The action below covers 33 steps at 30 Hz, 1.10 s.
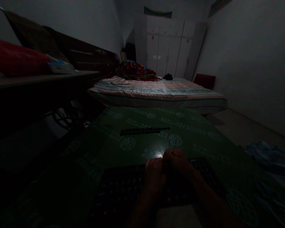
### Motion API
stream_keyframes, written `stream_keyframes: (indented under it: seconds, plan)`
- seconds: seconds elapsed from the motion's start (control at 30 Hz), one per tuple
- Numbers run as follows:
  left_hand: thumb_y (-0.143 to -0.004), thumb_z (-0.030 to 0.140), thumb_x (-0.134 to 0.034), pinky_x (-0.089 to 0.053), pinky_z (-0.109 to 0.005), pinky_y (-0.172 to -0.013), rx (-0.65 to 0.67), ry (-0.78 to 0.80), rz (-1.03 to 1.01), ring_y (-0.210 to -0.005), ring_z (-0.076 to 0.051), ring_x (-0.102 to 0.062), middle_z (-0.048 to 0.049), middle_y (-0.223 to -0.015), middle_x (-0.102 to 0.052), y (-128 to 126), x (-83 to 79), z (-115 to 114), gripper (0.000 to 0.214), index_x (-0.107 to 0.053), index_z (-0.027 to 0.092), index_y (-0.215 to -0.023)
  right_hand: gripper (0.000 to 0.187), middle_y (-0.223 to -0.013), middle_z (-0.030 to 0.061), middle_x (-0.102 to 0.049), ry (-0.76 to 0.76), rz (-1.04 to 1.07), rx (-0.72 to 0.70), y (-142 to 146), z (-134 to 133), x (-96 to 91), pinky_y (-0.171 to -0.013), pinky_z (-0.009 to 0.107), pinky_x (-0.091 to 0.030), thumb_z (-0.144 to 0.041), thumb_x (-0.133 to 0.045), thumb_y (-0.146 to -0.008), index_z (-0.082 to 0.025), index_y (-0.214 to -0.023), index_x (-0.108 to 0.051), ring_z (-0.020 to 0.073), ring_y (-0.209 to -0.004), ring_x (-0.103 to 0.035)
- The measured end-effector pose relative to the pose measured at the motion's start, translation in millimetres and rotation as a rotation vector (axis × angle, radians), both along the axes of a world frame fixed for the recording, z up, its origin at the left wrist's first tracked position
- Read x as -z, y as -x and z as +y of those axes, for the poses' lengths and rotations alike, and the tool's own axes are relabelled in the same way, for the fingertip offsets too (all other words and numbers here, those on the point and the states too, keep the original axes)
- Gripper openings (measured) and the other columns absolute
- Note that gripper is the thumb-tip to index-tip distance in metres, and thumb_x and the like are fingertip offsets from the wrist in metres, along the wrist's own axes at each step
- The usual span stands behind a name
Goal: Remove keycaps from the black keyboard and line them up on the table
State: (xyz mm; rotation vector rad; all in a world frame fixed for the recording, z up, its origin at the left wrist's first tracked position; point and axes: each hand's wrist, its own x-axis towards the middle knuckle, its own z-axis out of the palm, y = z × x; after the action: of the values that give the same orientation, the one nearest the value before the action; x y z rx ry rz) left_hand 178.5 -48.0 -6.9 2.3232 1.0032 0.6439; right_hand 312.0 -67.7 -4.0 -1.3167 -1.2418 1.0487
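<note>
A dark keyboard [123, 183] lies on the green table [97, 155], both my hands over its middle. My right hand [177, 160] is closed around a two-pronged wire tool [169, 145], whose thin prongs point up and away from me. Right beside it, touching or nearly so, my left hand [154, 169] has its fingers curled in. Whatever the left fingers hold is hidden in the dark. Farther out on the table, small dark keycaps [142, 130] lie in a long double row.
Beyond the table stands a bed [161, 91] with a bunched red blanket [137, 70]. On the left, a shelf [85, 74] bears a red plastic bag [16, 58]. Bluish cloth [268, 156] lies at the right. A pale block-like thing [178, 217] is at the near edge.
</note>
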Motion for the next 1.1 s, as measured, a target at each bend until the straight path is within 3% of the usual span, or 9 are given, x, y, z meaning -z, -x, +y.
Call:
stream_keyframes:
  seconds: [0.33, 0.63, 0.8, 1.1]
  plan:
    - [-0.062, 0.007, -0.046, -0.032, -0.039, -0.089, 0.062, -0.016, -0.005, -0.091, -0.022, -0.054, -0.0047, -0.089, -0.064, 0.7, 1.5, 0.7, 0.026, -0.058, 0.019, -0.083, 0.052, -0.041, -0.0034, -0.042, -0.083, -0.008, 0.182, 6.8, 5.1, 8.1, -0.039, 0.019, -0.029, -0.059, -0.037, -0.078, -0.017, -0.048, -0.045, 0.0068, -0.038, -0.037]
    - [-0.063, 0.009, -0.045, -0.033, -0.038, -0.087, 0.064, -0.063, 0.055, -0.089, -0.022, -0.053, -0.0063, -0.088, -0.062, 1.6, 0.9, -1.0, 0.026, -0.056, 0.017, -0.085, 0.053, -0.038, -0.0036, -0.040, -0.091, -0.013, 0.230, 9.9, 3.8, 1.0, -0.037, 0.019, -0.029, -0.061, -0.038, -0.076, -0.018, -0.045, -0.043, 0.0063, -0.036, -0.036]
    - [-0.071, 0.011, -0.042, -0.032, -0.038, -0.087, 0.048, -0.084, 0.083, -0.088, -0.021, -0.052, -0.0049, -0.087, -0.061, 0.6, 1.9, -3.2, 0.019, -0.055, 0.019, -0.083, 0.055, -0.035, -0.0027, -0.042, -0.144, 0.041, 0.322, 9.3, 4.6, -2.8, -0.036, 0.019, -0.030, -0.062, -0.037, -0.076, -0.018, -0.044, -0.043, 0.0065, -0.034, -0.037]
    - [-0.077, 0.017, -0.042, -0.029, -0.041, -0.093, 0.048, -0.010, 0.001, -0.091, -0.020, -0.054, -0.0047, -0.090, -0.063, 3.3, -6.9, -5.1, 0.019, -0.057, 0.020, -0.088, 0.053, -0.036, -0.0014, -0.045, -0.174, 0.215, 0.287, 7.9, 5.6, -1.6, -0.036, 0.019, -0.029, -0.060, -0.042, -0.076, -0.016, -0.046, -0.047, 0.0067, -0.034, -0.039]
